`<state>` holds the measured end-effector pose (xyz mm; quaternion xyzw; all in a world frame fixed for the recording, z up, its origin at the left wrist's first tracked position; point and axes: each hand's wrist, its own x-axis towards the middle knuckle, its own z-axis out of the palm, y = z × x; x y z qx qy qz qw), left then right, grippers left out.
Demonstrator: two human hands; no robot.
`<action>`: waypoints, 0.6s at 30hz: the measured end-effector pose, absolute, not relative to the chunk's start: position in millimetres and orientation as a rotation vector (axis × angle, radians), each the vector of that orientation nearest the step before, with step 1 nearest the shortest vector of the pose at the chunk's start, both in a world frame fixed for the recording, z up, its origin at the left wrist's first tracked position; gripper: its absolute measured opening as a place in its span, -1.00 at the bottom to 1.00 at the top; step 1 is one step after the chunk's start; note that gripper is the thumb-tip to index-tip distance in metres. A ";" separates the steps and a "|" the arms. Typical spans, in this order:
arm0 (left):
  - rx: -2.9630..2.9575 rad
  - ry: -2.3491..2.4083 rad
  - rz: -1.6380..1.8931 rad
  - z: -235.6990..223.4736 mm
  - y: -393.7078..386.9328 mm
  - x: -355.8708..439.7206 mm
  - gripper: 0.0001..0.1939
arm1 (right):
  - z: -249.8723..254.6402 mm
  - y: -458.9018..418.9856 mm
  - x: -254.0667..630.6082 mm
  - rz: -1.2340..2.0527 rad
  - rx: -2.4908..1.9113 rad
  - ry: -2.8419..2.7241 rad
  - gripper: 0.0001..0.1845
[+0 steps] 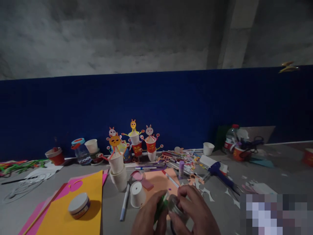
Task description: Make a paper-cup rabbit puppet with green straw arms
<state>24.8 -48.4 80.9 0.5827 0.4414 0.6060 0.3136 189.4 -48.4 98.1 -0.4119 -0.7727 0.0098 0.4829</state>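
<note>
At the front of the table, my left hand (149, 215) is closed on a green item with a white tip (161, 207); its exact kind is unclear. Touching distance away, my right hand (195, 212) pinches a greyish round object (175, 205), partly covered by the fingers. Under the hands lies orange paper (156, 178). An upturned white paper cup (137, 195) with a small hole in its base stands left of my left hand. Beside it lies a white-and-blue marker (125, 202). A red-and-white pen (170, 179) and purple glue stick (181, 169) are just beyond my hands.
Stacked cups with animal-face paper figures (114, 141) stand behind. Yellow paper (91, 189) carries a round white-lidded jar (79, 205) at left. A blue glue gun (221, 174) and paper scraps (206, 192) lie right. A bottle (231, 137) stands against the blue partition (156, 104).
</note>
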 end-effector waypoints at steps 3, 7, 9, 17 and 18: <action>1.456 1.188 1.619 82.8 -46.7 28.3 -0.71 | 97.8 -49.0 190.1 0.071 -0.959 -1.863 -0.85; 1.398 1.134 1.415 88.9 -48.1 31.6 -0.71 | 96.3 -51.1 189.0 0.107 -0.943 -1.841 -0.89; 1.347 1.030 1.357 89.1 -49.9 32.2 -0.63 | 95.9 -52.5 187.3 0.076 -0.962 -1.812 -0.91; 1.276 0.957 1.309 105.2 -48.7 33.2 -0.70 | 96.0 -54.5 184.6 0.059 -0.956 -1.809 -0.86; 1.318 0.966 1.325 109.1 -48.0 33.6 -0.70 | 95.4 -54.3 184.3 0.048 -0.963 -1.806 -0.86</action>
